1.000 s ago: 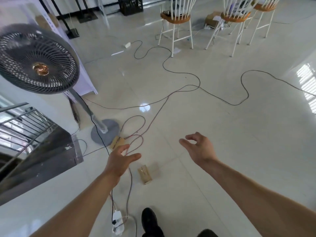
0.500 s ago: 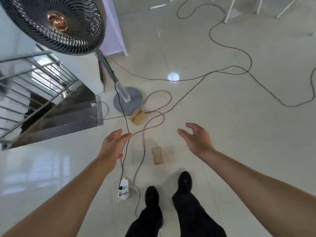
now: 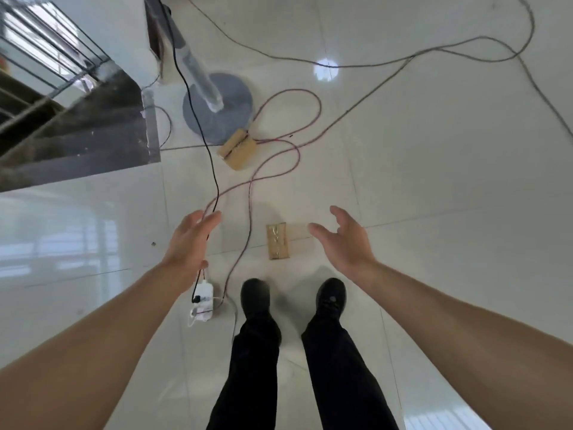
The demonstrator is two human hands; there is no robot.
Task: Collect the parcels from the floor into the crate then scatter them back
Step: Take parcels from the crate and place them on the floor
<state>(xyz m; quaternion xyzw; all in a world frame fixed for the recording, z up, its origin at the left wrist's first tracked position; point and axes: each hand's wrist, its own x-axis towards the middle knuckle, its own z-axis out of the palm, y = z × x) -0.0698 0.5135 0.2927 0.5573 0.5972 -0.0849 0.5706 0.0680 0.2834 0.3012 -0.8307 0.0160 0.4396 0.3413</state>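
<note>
Two small brown taped parcels lie on the white tiled floor. The near parcel (image 3: 277, 240) lies just ahead of my feet, between my hands. The far parcel (image 3: 238, 148) rests against the fan base, among loops of red cable. My left hand (image 3: 190, 243) hovers left of the near parcel with fingers straight, holding nothing. My right hand (image 3: 344, 240) hovers right of it, fingers relaxed and spread, also empty. No crate is in view.
A standing fan's grey round base (image 3: 218, 107) and pole stand ahead on the left. A stairwell opening with a railing (image 3: 71, 119) lies at the far left. Cables cross the floor, and a white power strip (image 3: 203, 305) sits by my left shoe.
The view has tilted down and moved forward; my feet and legs now show. Both hands stay open and have come closer to the near parcel.
</note>
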